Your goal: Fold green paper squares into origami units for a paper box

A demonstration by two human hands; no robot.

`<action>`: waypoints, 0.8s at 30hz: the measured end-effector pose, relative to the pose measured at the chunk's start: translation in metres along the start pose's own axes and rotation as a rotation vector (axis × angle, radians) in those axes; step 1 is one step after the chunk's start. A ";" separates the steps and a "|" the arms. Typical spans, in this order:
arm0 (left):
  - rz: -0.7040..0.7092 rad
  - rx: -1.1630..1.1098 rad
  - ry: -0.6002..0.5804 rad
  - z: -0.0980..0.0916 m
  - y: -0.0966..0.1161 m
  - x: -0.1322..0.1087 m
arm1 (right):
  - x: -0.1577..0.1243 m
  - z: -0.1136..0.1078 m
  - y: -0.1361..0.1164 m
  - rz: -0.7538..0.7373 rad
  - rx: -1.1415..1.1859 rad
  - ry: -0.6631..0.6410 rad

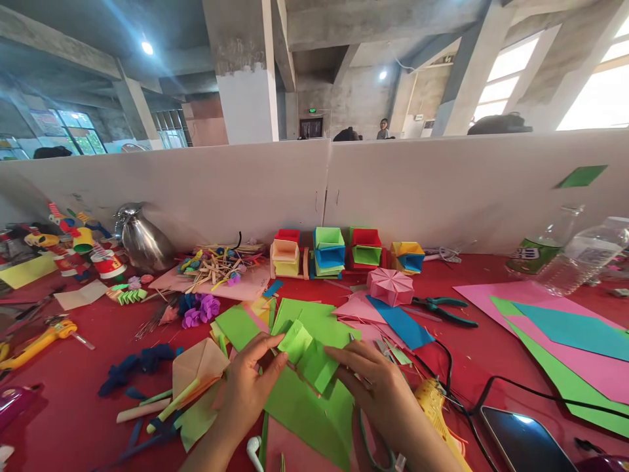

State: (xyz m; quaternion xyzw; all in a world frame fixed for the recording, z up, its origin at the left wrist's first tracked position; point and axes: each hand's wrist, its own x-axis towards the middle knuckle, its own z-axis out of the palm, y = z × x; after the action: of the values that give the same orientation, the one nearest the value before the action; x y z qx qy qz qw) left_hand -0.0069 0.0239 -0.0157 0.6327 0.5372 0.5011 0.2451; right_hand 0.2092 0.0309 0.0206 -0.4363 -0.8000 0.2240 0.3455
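- Had both forearms (219, 429) nearest the camera, reaching up from the bottom edge of the view.
- Held the folded green paper (318, 366) by its left end in the left hand (250, 375), with a narrow grip between thumb and fingers.
- Pinched the right end in the right hand (376, 377), again with a narrow grip; could not tell whether made of one piece or two.
- Had the folded green paper over flat green sheets (309, 410), around the middle of the red bench (486, 345); could not tell whether touching them.
- Saw a white earbud (253, 452) near the left wrist, a yellow glue gun (432, 402) beside the right forearm, and a phone (528, 439) farther right, past a black cable (497, 377).
- Found peach folded paper (196, 360) and dark blue pieces (120, 375) left of the left hand, with purple paper flowers (201, 312) beyond.
- Noted a pink eight-sided paper form (390, 288) just beside pliers (431, 304), past the right hand.
- Saw coloured paper boxes (329, 254) stacked near the pale partition (196, 196), well left of clear bottles (584, 259).
- Spotted a metal jug (145, 242) by the partition, at left.
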 end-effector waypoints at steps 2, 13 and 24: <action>-0.001 -0.006 -0.036 -0.001 0.001 0.000 | 0.000 0.000 0.002 -0.082 -0.052 0.041; -0.115 -0.065 -0.193 -0.005 0.016 0.000 | 0.001 -0.009 -0.009 0.045 0.236 -0.124; 0.053 0.074 -0.225 -0.003 0.022 -0.003 | 0.000 0.000 -0.004 0.294 0.308 -0.144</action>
State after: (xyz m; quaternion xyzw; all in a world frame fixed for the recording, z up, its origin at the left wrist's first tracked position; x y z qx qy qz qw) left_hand -0.0002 0.0140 0.0033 0.7075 0.5074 0.4131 0.2672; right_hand 0.2071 0.0288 0.0236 -0.4733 -0.7068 0.4220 0.3135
